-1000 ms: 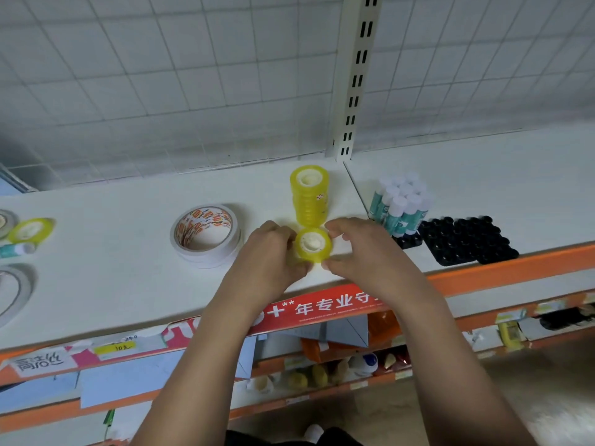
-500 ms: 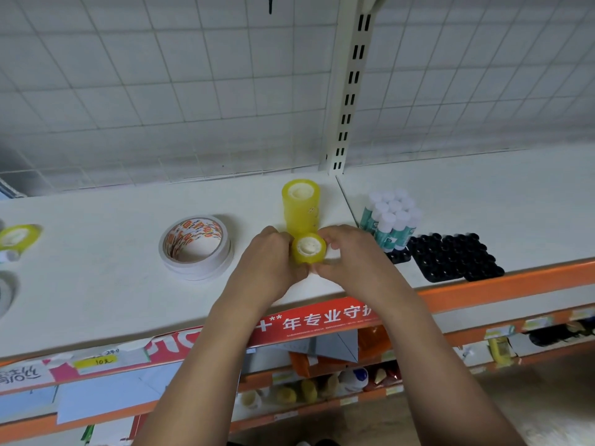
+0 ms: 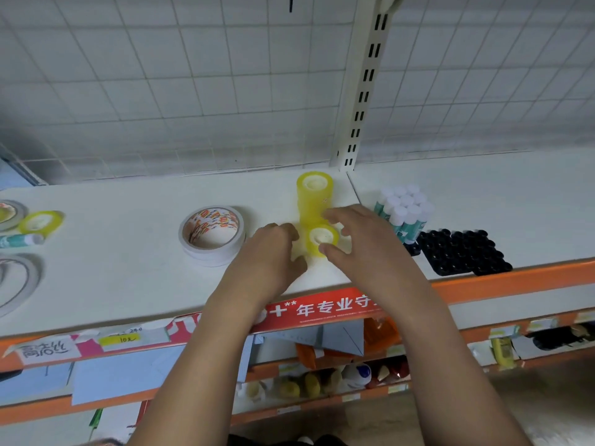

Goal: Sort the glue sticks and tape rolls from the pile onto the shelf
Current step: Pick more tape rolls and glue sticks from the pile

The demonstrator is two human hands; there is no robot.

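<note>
A short yellow tape roll stack [image 3: 322,238] stands on the white shelf [image 3: 128,284], right in front of a taller yellow tape stack [image 3: 314,196]. My right hand [image 3: 360,235] brackets the short stack, thumb on its near edge and index finger along its far side. My left hand [image 3: 273,252] sits just left of it with curled fingers, a thin gap showing between them and the tape. White-capped glue sticks [image 3: 404,209] stand bunched in a black tray [image 3: 463,252] to the right. White double-sided tape rolls [image 3: 211,238] lie to the left.
At the far left lies the pile: a yellow tape roll [image 3: 40,222], a lying glue stick [image 3: 19,241] and flat white tape rolls [image 3: 14,281]. A slotted upright [image 3: 362,91] and wire grid back the shelf. An orange front edge [image 3: 515,280] has lower shelves beneath.
The short yellow stack has gone back against the tall stack and now rests on the shelf. My left fingers have come off it; the right fingers have spread.
</note>
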